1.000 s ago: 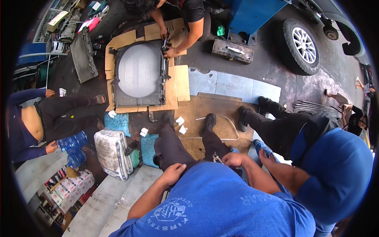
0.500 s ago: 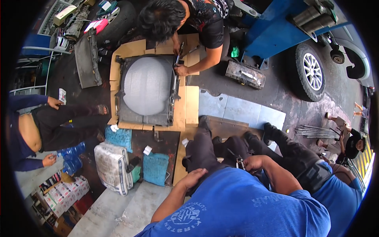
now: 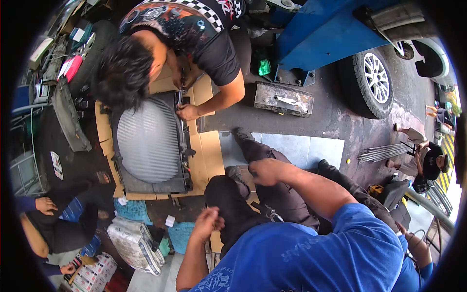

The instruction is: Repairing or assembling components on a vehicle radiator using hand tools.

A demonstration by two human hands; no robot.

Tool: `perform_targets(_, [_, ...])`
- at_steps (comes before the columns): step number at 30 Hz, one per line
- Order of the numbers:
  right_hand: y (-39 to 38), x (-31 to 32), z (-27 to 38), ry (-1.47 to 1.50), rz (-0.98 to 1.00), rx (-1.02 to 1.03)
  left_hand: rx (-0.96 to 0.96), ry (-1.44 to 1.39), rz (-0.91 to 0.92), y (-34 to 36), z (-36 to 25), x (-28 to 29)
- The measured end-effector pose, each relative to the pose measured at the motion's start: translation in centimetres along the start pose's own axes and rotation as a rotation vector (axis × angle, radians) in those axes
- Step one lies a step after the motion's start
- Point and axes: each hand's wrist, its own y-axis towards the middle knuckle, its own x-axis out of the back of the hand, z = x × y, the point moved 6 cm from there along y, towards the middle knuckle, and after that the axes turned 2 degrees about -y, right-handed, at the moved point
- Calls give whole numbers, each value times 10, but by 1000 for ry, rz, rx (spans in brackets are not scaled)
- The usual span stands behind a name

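- Left hand (image 3: 207, 224): beside the left knee, fingers loosely curled and standing apart from the palm.
- Right hand (image 3: 271, 172): over the right thigh, back of hand up, fingers bent under. Grip hidden; cannot tell whether it is closed on anything. Contact with the dark trousers (image 3: 221, 192) also unclear.
- Metal clip (image 3: 273, 214): hangs at the front of the trousers, between the two forearms.
- Radiator (image 3: 148, 141): flat on cardboard (image 3: 210, 158), near its left and bottom edges; a wide bare strip runs along the right edge.
- Co-worker, bent over the top edge of the cardboard: both hands at a slim metal tool (image 3: 181, 91), by the radiator's upper right corner.
- Writing: blue shirt (image 3: 311, 248) bears a pale ring emblem and faint lettering. Co-worker's black shirt (image 3: 214, 51) shows a checkered band plus white and pink print. White sack (image 3: 131, 242): dark markings, too small to read. Printed carton (image 3: 99, 272), lower left: white, red and dark print. Printed card (image 3: 57, 165) lies on the floor, left of the cardboard.
- Blue bag (image 3: 134, 210): just below the cardboard's bottom edge, near the sack.
- Toolbox (image 3: 282, 99): floor, beyond the cardboard's right edge.
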Motion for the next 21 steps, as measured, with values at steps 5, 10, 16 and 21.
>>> perform_targets(5, [86,28,15,33,-67,205,-301,9,-314,87,-72,16])
perform_targets(10, [168,50,28,-121,-62,253,-645,144,-272,194,-116,27])
perform_targets(16, [240,56,78,-355,-97,393,-871,19,-323,285,-142,28])
perform_targets(21, [260,49,82,-351,-191,462,-957,-257,-193,285,-168,18])
